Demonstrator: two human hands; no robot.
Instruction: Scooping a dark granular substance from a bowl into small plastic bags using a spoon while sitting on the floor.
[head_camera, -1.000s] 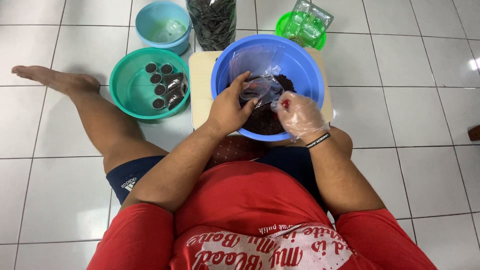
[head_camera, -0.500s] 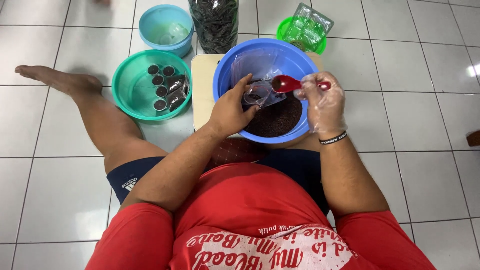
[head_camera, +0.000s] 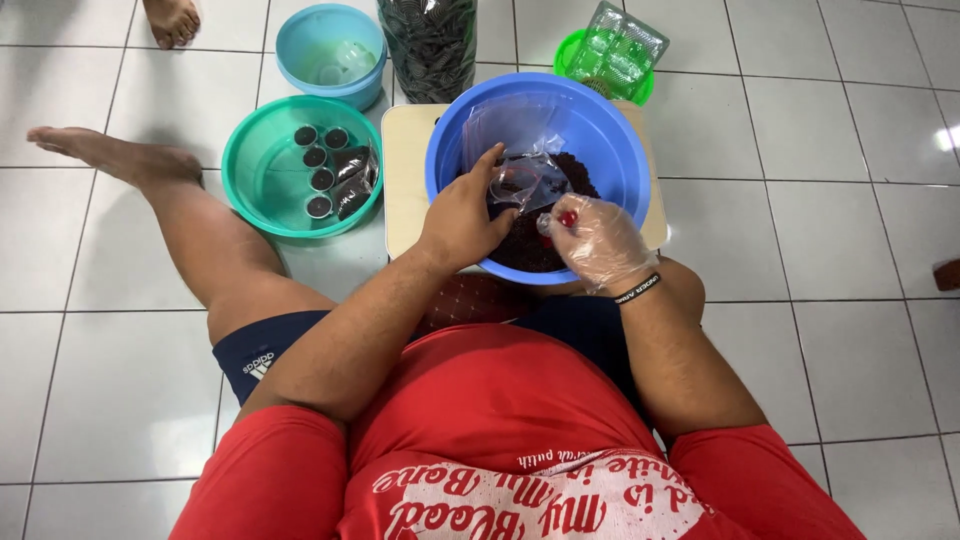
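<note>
Two hands over blue bowl (head_camera: 610, 150): left fingers (head_camera: 487, 165) pinch clear bag (head_camera: 525, 180) (half-filled), gloved right fingers (head_camera: 560, 222) grip red spoon (head_camera: 567, 217).

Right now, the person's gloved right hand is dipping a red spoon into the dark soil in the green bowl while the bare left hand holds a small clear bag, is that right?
Not quite: the bowl is blue, not green. The head view shows the gloved right hand with the red spoon over the dark soil in the blue bowl, while the bare left hand holds the small clear bag.

Teal basin (head_camera: 262, 195), light-blue bowl (head_camera: 300, 45)
</note>
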